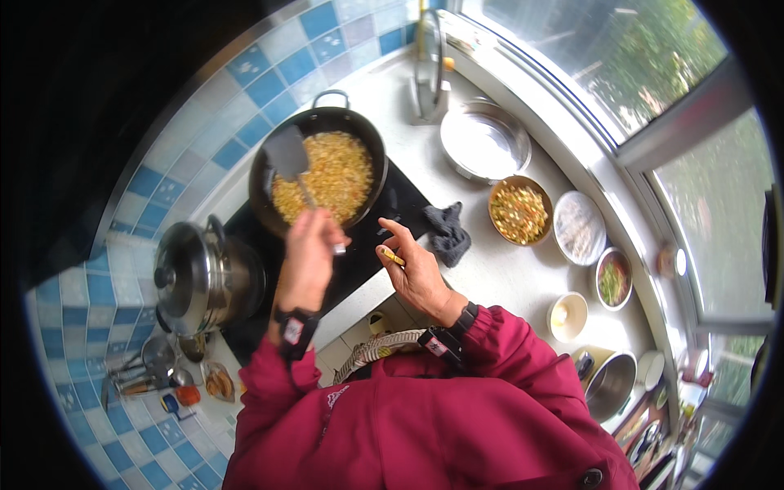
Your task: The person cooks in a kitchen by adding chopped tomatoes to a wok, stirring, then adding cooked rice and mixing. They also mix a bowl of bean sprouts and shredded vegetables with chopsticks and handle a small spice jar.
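My left hand [312, 257] is closed around the handle of a spatula [286, 153], whose wide dark blade is raised over the left side of a deep black pan [380, 144]. In the pan lies a layer of chopped yellow food [340, 168] with small orange bits. My right hand [416, 269] is to the right of the pan, over the front edge of the black cooktop [401, 196]. Its index finger points outward, and a small yellow item [392, 256] sits between its thumb and fingers; what it is cannot be told.
Left of the pan stands a lidded steel pot [208, 275]. A dark cloth [450, 236] lies right of the cooktop. Beyond it are a steel pan [485, 141], a bowl of chopped vegetables [519, 211], a bowl of white food [579, 228] and several smaller containers along the window.
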Available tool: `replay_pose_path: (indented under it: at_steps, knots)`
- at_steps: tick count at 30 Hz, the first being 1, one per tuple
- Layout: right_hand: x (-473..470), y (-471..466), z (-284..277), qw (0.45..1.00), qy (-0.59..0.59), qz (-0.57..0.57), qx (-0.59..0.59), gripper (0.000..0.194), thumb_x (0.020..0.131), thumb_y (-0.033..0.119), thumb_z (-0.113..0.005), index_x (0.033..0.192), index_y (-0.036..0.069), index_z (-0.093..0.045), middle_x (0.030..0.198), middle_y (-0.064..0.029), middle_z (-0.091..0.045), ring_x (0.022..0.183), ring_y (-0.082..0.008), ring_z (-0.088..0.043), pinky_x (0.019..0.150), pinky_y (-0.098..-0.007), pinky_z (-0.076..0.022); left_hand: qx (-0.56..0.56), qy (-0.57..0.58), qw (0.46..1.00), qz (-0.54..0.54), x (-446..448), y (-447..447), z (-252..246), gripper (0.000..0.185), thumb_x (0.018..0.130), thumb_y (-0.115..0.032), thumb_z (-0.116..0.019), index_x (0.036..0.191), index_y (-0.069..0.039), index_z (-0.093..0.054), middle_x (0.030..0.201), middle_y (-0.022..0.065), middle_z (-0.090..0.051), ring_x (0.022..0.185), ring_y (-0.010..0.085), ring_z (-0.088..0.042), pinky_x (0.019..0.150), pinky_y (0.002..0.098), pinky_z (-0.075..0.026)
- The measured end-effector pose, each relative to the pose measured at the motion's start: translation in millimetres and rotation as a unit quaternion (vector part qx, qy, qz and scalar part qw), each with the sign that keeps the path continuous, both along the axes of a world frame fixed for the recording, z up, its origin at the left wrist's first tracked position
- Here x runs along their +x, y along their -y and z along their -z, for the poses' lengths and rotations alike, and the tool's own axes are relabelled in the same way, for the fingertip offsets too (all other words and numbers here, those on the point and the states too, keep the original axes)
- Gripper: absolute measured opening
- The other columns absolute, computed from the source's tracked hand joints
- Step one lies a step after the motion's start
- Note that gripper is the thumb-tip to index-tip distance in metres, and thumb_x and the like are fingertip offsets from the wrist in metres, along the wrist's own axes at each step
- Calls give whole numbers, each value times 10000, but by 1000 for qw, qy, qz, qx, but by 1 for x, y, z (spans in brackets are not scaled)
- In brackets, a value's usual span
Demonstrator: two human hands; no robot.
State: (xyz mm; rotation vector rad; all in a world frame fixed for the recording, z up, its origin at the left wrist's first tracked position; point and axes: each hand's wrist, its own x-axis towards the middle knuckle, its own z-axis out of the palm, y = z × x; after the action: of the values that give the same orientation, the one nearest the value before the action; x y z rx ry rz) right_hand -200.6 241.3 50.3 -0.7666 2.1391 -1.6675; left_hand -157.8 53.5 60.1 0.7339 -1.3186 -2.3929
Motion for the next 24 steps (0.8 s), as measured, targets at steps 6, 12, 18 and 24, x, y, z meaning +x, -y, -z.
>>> replay_pose_path:
  at_steps: [6,12,18,24]
  knots:
    - [23,-30,8,997,-37,61,3,288,935,189,-584,1205,114,-515,816,-154,-638,706,-364,-627,605,-387,-491,21,110,993,36,19,52,-9,168,988,-188,-482,908,-45,-517,614,-52,-340,460,49,-300,372,209,-227]
    - [87,-52,15,978,-17,209,8,191,953,229,-557,1097,105,-580,867,-171,-649,786,-365,-642,655,-381,-519,11,14,996,88,19,81,8,118,970,-155,-489,944,-44,-522,625,-52,-313,460,31,-281,349,182,-208]
    - [151,-90,23,953,8,301,32,114,931,184,-547,1024,119,-560,808,-165,-604,742,-399,-586,623,-421,-474,94,-4,986,139,26,101,13,177,1026,-175,-384,1002,-27,-477,583,-45,-284,419,42,-242,321,189,-222]
    - [213,-163,8,920,-75,382,39,123,941,197,-556,1017,102,-581,845,-119,-630,739,-335,-620,633,-355,-509,-55,86,978,179,24,67,-4,273,1005,-287,-378,752,-186,-367,569,-31,-280,441,92,-234,381,242,-225]
